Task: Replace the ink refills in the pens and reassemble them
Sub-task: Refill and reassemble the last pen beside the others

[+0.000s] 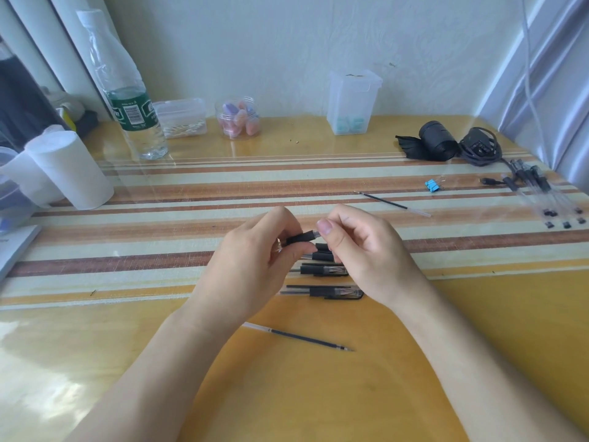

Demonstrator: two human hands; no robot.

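Black pen (299,238) hangs above the counter (318,393): your left hand (251,266) curls round its grip, your right hand (366,250) fingers (325,226) pinch the tip. Twist carelessly and that small tip could slip away.

Yellow table (318,393); cream mat (159,224) striped brown and orange; black pens (325,291); blue binder clip (432,185); green bottle label (132,111).

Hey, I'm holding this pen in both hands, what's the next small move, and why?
Probably twist the tip end of the pen with your right hand while your left hand steadies its black grip. Both hands pinch it at that joint, and a loose refill lies on the table near you.
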